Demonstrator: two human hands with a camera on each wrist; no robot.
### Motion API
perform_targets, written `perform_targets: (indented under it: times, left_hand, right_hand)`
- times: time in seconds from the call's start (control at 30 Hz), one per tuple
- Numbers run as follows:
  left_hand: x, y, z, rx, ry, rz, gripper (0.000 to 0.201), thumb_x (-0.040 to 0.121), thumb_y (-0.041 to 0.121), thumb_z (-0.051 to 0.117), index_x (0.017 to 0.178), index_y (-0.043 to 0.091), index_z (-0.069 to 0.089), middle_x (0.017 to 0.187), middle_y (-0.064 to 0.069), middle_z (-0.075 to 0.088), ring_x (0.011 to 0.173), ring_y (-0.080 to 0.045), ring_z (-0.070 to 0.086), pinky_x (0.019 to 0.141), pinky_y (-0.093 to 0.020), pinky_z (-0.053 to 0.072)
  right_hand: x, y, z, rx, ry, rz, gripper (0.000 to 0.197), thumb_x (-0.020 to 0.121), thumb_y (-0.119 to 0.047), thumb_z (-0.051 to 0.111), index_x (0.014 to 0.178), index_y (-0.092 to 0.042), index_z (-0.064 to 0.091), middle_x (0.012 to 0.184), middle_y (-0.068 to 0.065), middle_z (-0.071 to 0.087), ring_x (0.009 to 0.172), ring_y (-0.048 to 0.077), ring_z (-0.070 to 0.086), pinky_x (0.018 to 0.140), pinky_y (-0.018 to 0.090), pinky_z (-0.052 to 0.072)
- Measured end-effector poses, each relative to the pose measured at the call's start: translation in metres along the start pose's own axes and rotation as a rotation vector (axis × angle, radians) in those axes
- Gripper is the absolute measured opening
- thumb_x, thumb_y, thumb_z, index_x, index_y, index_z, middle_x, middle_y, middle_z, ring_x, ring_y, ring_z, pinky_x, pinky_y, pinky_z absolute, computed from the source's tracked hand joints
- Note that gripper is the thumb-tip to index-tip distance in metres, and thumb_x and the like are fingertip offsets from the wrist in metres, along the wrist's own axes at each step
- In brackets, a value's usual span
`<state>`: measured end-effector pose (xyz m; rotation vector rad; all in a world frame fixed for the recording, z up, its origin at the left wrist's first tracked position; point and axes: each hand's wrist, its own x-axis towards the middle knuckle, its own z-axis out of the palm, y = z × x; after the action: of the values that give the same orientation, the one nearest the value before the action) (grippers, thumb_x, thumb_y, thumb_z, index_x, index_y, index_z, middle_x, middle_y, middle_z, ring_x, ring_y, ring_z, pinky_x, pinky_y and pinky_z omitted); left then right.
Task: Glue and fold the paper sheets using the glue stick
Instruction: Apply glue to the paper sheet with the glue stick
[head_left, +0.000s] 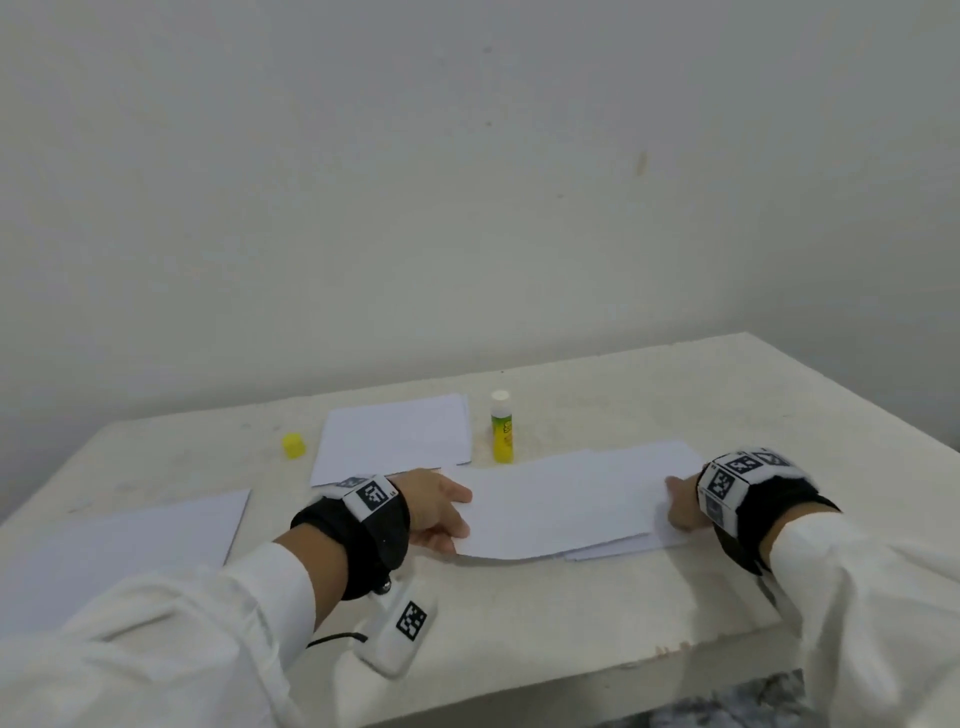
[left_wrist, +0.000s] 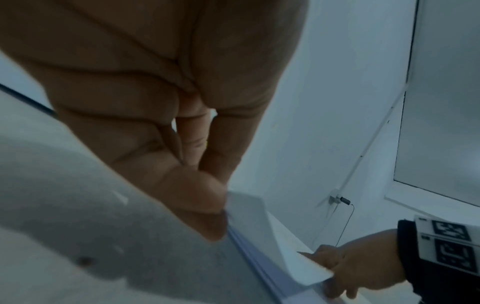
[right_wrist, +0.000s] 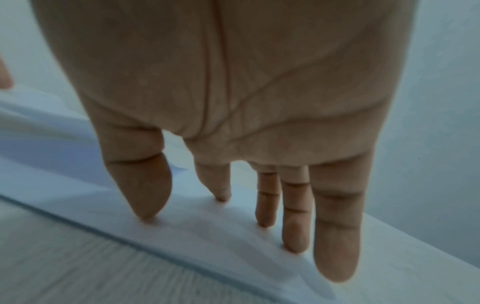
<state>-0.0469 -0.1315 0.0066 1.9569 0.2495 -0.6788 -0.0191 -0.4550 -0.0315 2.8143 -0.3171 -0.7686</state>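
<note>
A white paper sheet (head_left: 566, 499) lies on the table (head_left: 597, 613) between both hands, the left hand (head_left: 434, 512) pinching its left edge, the right hand (head_left: 683, 506) pressing straight, spread fingers (right_wrist: 294, 218) on its right end.

text: none legible | glue stick (head_left: 503, 430) label: blurred print | wristbands (head_left: 375, 495): square coded markers only
</note>
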Motion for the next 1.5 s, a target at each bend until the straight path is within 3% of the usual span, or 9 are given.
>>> perform_targets:
  times: [0.13, 0.23, 0.37, 0.6, 0.7, 0.8, 1.0, 1.17, 1.5]
  left_hand:
    - [-0.008, -0.03, -0.039, 0.124, 0.051, -0.032, 0.05, 0.081, -0.015, 0.062, 0.123, 0.011, 0.058, 0.089, -0.009, 0.062, 0.071, -0.026, 0.062, 0.073, -0.036, 0.059]
    - [-0.015, -0.044, -0.064, 0.284, 0.085, -0.036, 0.053, 0.082, -0.009, 0.066, 0.128, 0.014, 0.057, 0.08, -0.004, 0.056, 0.064, -0.019, 0.061, 0.083, -0.036, 0.057]
    - [-0.02, -0.058, -0.086, 0.435, 0.108, -0.035, 0.056, 0.08, -0.003, 0.071, 0.131, 0.016, 0.056, 0.077, 0.0, 0.051, 0.058, -0.015, 0.058, 0.083, -0.031, 0.056]
    - [-0.02, -0.071, -0.099, 0.739, 0.135, -0.022, 0.063, 0.08, 0.015, 0.074, 0.136, 0.027, 0.048, 0.083, 0.006, 0.052, 0.073, -0.016, 0.06, 0.083, -0.027, 0.052]
    - [-0.021, -0.075, -0.1, 0.88, 0.143, -0.027, 0.065, 0.081, 0.028, 0.073, 0.138, 0.035, 0.044, 0.13, -0.002, 0.042, 0.115, -0.021, 0.054, 0.097, -0.029, 0.045]
    - [-0.023, -0.077, -0.104, 1.005, 0.154, 0.022, 0.065, 0.081, 0.039, 0.07, 0.139, 0.041, 0.042, 0.147, -0.001, 0.018, 0.134, -0.023, 0.031, 0.109, -0.034, 0.033]
    - [-0.023, -0.082, -0.108, 1.203, 0.069, 0.073, 0.074, 0.084, 0.053, 0.061, 0.148, 0.036, 0.026, 0.154, 0.004, 0.023, 0.139, -0.025, 0.022, 0.111, -0.042, 0.025]
    - [-0.018, -0.086, -0.108, 1.205, 0.114, 0.073, 0.079, 0.077, 0.06, 0.063, 0.144, 0.034, 0.031, 0.145, 0.004, 0.038, 0.133, -0.026, 0.031, 0.109, -0.044, 0.03]
    - [-0.023, -0.092, -0.123, 1.282, -0.03, 0.13, 0.083, 0.087, 0.052, 0.059, 0.153, 0.032, 0.011, 0.16, 0.006, 0.009, 0.143, -0.027, 0.015, 0.113, -0.045, 0.02]
  right_hand:
    - [0.054, -0.008, -0.003, -0.058, 0.039, 0.027, 0.021, 0.087, -0.025, 0.058, 0.105, -0.014, 0.061, 0.094, 0.011, 0.073, 0.106, 0.019, 0.057, 0.091, 0.026, 0.043]
    - [-0.026, -0.059, -0.057, 0.049, 0.095, -0.078, 0.04, 0.095, -0.025, 0.05, 0.133, -0.012, 0.049, 0.138, 0.009, 0.051, 0.127, 0.023, 0.047, 0.101, 0.03, 0.038]
    - [-0.032, -0.119, -0.084, 0.466, 0.081, -0.151, 0.068, 0.09, -0.032, 0.06, 0.146, -0.007, 0.03, 0.152, 0.012, 0.032, 0.139, 0.028, 0.032, 0.11, 0.034, 0.031]
    - [-0.014, -0.168, -0.093, 0.704, 0.099, -0.098, 0.054, 0.091, -0.035, 0.06, 0.134, -0.004, 0.048, 0.136, 0.016, 0.051, 0.123, 0.031, 0.049, 0.101, 0.034, 0.037]
    - [-0.014, -0.169, -0.096, 0.7, 0.131, -0.097, 0.045, 0.095, -0.032, 0.053, 0.128, -0.001, 0.053, 0.126, 0.018, 0.056, 0.115, 0.032, 0.053, 0.095, 0.034, 0.039]
    - [-0.023, -0.168, -0.095, 0.831, 0.256, -0.153, 0.037, 0.095, -0.025, 0.052, 0.118, 0.005, 0.056, 0.097, 0.017, 0.054, 0.087, 0.03, 0.051, 0.074, 0.032, 0.037]
    - [-0.06, -0.19, -0.099, 0.875, 0.248, -0.428, 0.023, 0.096, -0.025, 0.045, 0.114, -0.012, 0.044, 0.093, 0.012, 0.056, 0.072, 0.026, 0.059, 0.058, 0.028, 0.043]
    - [-0.09, -0.23, -0.106, 1.006, 0.267, -0.567, 0.025, 0.08, -0.027, 0.072, 0.098, -0.015, 0.058, 0.087, 0.004, 0.059, 0.068, 0.017, 0.056, 0.054, 0.023, 0.042]
    - [-0.105, -0.315, -0.108, 0.611, 0.282, -0.551, 0.026, 0.083, -0.031, 0.06, 0.094, -0.014, 0.045, 0.088, 0.001, 0.047, 0.082, 0.021, 0.049, 0.06, 0.027, 0.035]
